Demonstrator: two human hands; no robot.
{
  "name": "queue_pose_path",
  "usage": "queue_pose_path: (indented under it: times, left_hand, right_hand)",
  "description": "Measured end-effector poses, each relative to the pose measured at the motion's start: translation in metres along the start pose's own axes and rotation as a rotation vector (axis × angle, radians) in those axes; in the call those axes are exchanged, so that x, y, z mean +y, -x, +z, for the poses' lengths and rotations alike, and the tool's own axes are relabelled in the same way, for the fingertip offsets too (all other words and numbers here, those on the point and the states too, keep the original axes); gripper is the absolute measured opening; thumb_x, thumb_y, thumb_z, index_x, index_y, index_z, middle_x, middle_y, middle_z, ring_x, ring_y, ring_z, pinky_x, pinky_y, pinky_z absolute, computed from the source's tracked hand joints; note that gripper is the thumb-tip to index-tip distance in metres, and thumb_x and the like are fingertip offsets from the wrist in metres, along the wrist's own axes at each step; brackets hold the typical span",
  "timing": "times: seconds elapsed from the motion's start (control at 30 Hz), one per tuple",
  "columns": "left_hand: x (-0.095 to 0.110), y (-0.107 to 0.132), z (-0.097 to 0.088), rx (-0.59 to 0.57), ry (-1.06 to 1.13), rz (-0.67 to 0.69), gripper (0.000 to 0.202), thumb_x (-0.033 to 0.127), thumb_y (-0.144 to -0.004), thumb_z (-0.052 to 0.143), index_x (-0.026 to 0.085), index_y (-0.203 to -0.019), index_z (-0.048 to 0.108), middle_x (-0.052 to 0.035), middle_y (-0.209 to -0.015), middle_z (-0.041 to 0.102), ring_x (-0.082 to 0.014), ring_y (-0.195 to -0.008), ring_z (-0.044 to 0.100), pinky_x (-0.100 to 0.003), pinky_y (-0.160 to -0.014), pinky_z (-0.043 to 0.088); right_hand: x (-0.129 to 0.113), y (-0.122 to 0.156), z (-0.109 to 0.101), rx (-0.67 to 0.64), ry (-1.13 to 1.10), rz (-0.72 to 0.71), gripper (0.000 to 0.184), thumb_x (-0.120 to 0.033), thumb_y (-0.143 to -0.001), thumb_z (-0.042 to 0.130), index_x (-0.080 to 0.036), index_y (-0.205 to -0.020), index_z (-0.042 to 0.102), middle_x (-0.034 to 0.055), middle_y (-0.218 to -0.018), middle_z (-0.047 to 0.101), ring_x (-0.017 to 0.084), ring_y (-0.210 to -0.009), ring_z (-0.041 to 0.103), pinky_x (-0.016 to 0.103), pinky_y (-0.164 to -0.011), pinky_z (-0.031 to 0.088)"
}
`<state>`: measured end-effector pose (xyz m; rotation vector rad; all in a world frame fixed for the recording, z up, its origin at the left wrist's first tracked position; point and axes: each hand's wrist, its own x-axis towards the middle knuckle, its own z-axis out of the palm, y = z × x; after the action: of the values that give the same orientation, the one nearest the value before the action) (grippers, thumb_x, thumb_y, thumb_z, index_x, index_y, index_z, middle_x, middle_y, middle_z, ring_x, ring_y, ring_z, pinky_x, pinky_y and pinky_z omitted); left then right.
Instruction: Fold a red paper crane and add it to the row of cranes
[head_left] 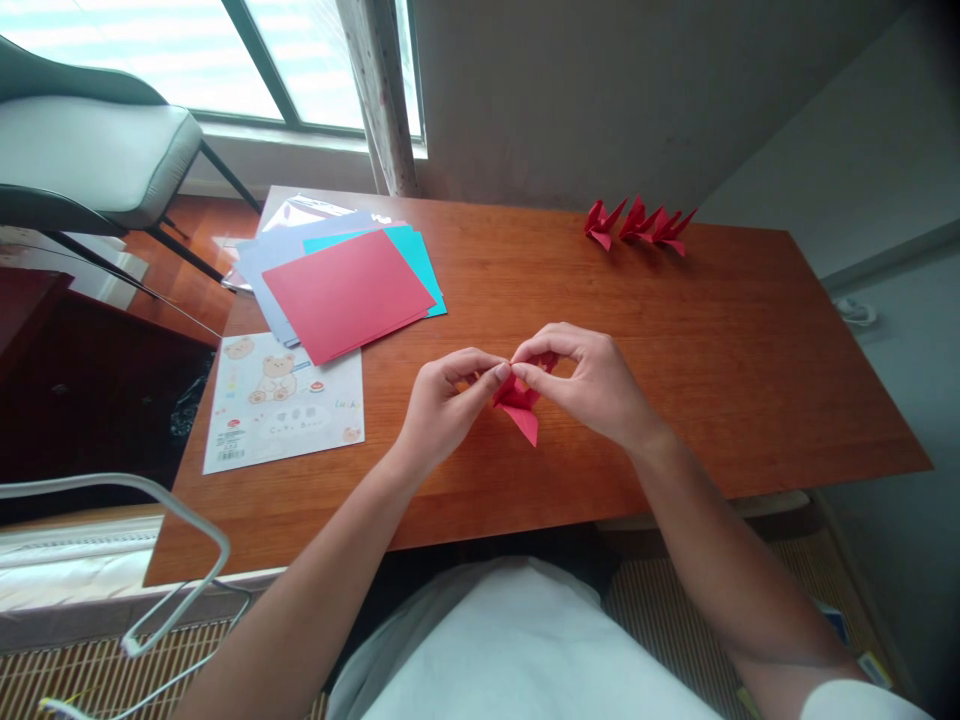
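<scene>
A small folded red paper piece (520,408) hangs between my two hands just above the wooden table (750,380). My left hand (442,400) pinches its upper left part with thumb and forefinger. My right hand (589,380) pinches its top from the right, fingers curled. The fingertips of both hands nearly meet over the paper, whose pointed lower tip sticks out below.
Three finished red paper cranes (637,224) stand in a row at the table's far right. A fan of coloured sheets, red on top (345,290), lies at the far left, with a bear-printed card (285,400) in front. A grey chair (90,140) stands by the window.
</scene>
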<state>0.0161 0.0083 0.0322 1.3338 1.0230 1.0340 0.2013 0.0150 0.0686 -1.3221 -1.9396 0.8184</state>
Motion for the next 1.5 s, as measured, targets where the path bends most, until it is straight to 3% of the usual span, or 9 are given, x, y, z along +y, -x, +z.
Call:
queue_pose_path:
  times: [0.1,0.4,0.73,1.03,1.23,1.5]
  left_hand:
    - [-0.001,-0.001,-0.001,0.004,-0.097,0.073,0.019,0.035,-0.089,0.070,0.018,-0.084,0.079,-0.0053,-0.081,0.073,-0.0176,-0.077,0.064,-0.028,-0.070,0.048]
    - [-0.005,-0.001,-0.001,0.052,-0.135,0.098,0.016,0.034,-0.085,0.075,0.019,-0.091,0.076,-0.0061,-0.089,0.076,-0.0186,-0.083,0.067,-0.028,-0.073,0.050]
    - [-0.008,-0.002,0.000,0.050,-0.221,0.165,0.010,0.029,-0.086,0.072,0.019,-0.083,0.073,-0.0034,-0.081,0.073,-0.0167,-0.075,0.064,-0.029,-0.069,0.048]
    - [-0.004,-0.002,0.001,0.082,-0.434,0.381,0.011,0.019,-0.091,0.062,0.019,-0.081,0.065,-0.0020,-0.079,0.069,-0.0169,-0.078,0.060,-0.031,-0.076,0.048]
    - [-0.006,-0.002,0.001,0.039,-0.336,0.308,0.009,0.021,-0.091,0.064,0.019,-0.082,0.065,-0.0023,-0.081,0.069,-0.0162,-0.077,0.061,-0.030,-0.074,0.047]
    - [-0.006,-0.001,-0.002,0.079,-0.227,0.221,0.011,0.026,-0.089,0.067,0.019,-0.081,0.070,-0.0027,-0.079,0.072,-0.0162,-0.075,0.063,-0.029,-0.068,0.046]
  right_hand:
    - [0.001,0.000,-0.002,-0.018,-0.001,0.012,0.007,-0.018,-0.085,0.068,-0.021,-0.080,0.072,0.0010,-0.080,0.070,0.016,-0.075,0.061,0.029,-0.071,0.047]
    - [0.003,-0.001,-0.007,-0.042,0.009,0.044,0.009,-0.016,-0.086,0.065,-0.020,-0.079,0.069,0.0005,-0.080,0.068,0.015,-0.076,0.059,0.029,-0.073,0.045]
    - [0.000,0.000,-0.005,-0.081,0.129,-0.064,0.015,-0.009,-0.087,0.066,-0.021,-0.078,0.065,0.0008,-0.079,0.068,0.018,-0.078,0.056,0.032,-0.075,0.043]
    - [0.001,0.003,0.004,-0.094,0.250,-0.111,0.013,-0.013,-0.092,0.057,-0.022,-0.082,0.056,0.0030,-0.085,0.064,0.022,-0.086,0.053,0.036,-0.079,0.042]
    - [0.001,0.002,0.005,-0.099,0.282,-0.139,0.014,-0.014,-0.093,0.052,-0.022,-0.082,0.052,0.0043,-0.087,0.061,0.023,-0.088,0.052,0.038,-0.080,0.042]
    - [0.000,0.000,-0.006,-0.042,0.081,-0.139,0.011,-0.013,-0.093,0.055,-0.022,-0.093,0.061,0.0032,-0.093,0.065,0.020,-0.090,0.058,0.036,-0.082,0.046]
